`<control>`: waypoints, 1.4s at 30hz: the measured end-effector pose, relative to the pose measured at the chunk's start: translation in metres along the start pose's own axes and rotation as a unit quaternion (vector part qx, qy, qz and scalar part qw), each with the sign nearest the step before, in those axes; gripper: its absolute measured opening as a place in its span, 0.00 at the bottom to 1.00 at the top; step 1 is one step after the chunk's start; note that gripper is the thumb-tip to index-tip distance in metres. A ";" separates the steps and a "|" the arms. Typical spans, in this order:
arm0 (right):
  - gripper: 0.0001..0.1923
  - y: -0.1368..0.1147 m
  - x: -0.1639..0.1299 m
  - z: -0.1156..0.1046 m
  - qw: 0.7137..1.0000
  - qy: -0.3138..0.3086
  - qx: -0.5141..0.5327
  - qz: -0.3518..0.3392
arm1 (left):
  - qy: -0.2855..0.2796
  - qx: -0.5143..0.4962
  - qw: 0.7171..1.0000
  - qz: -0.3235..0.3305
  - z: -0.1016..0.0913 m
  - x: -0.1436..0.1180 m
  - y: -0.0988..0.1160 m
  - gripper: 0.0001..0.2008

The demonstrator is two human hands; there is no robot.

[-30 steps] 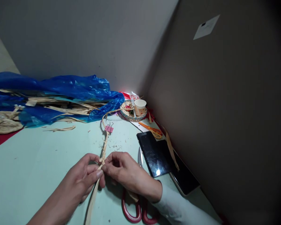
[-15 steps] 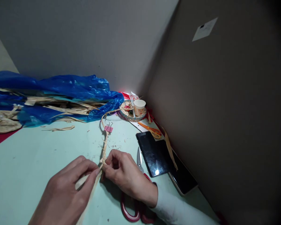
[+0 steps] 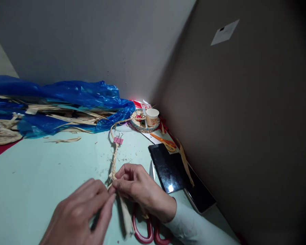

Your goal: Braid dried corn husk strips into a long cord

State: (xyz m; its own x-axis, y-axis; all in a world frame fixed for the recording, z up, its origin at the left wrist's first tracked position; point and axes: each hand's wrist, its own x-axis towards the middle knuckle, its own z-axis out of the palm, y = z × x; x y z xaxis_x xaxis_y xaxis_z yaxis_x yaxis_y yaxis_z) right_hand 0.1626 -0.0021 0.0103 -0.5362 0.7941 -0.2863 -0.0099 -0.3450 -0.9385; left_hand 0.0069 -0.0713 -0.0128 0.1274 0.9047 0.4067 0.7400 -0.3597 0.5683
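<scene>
– Where's the braid (image 3: 114, 157)?
– On the table (image 3: 46, 173), running from the clip (image 3: 118, 140) down to both hands
– And the fingers?
– Right hand (image 3: 140, 190): thumb and fingers pinched on the braid's near end. Left hand (image 3: 79, 209): thumb and forefinger together on a strand (image 3: 109, 186), slightly blurred
– Anything beside them?
– Scissors (image 3: 143, 240), partly hidden behind the right hand

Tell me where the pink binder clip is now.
In the head view, the pink binder clip is left of centre, on the pale braid, beyond the right hand and left of the paper cup.
</scene>
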 end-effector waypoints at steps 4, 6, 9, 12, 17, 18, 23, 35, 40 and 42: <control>0.11 0.003 -0.002 0.001 1.000 -0.013 0.009 -0.018 | -0.043 -0.187 0.962 -0.195 -0.008 0.021 -0.011 0.13; 0.12 0.002 -0.004 0.001 1.000 -0.014 -0.008 -0.023 | -0.121 -0.324 0.898 -0.274 -0.005 0.027 -0.017 0.16; 0.09 -0.001 -0.007 0.000 0.997 -0.018 -0.065 -0.023 | -0.184 -0.423 0.823 -0.331 0.001 0.030 -0.022 0.19; 0.05 -0.005 -0.010 -0.003 0.977 -0.013 -0.207 -0.048 | -0.171 -0.388 0.839 -0.341 0.000 0.030 -0.022 0.19; 0.08 -0.010 -0.018 -0.006 0.909 0.028 -0.395 -0.130 | -0.127 -0.316 0.885 -0.319 -0.008 0.030 -0.016 0.14; 0.09 -0.011 -0.020 -0.006 0.900 0.039 -0.412 -0.140 | -0.128 -0.303 0.890 -0.317 -0.008 0.030 -0.015 0.14; 0.10 -0.012 -0.026 0.002 0.893 0.068 -0.425 -0.132 | -0.118 -0.257 0.900 -0.331 -0.003 0.031 -0.013 0.13; 0.11 0.021 -0.034 0.033 0.732 0.089 -0.666 -0.112 | -0.092 -0.424 0.796 -0.422 -0.005 0.017 -0.012 0.14; 0.06 0.026 -0.032 0.028 0.733 0.071 -0.640 -0.219 | -0.048 -0.414 0.801 -0.430 -0.005 0.017 -0.011 0.10; 0.11 0.013 -0.033 0.024 0.799 0.093 -0.560 -0.199 | -0.046 -0.394 0.819 -0.415 -0.005 0.016 -0.016 0.12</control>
State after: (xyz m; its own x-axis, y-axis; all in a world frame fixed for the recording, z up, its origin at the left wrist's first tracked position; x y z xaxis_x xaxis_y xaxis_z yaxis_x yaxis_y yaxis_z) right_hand 0.1602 -0.0451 0.0117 -0.5424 0.8262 0.1523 0.6693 0.5345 -0.5160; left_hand -0.0067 -0.0516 -0.0117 -0.1286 0.9122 -0.3891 -0.0541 0.3853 0.9212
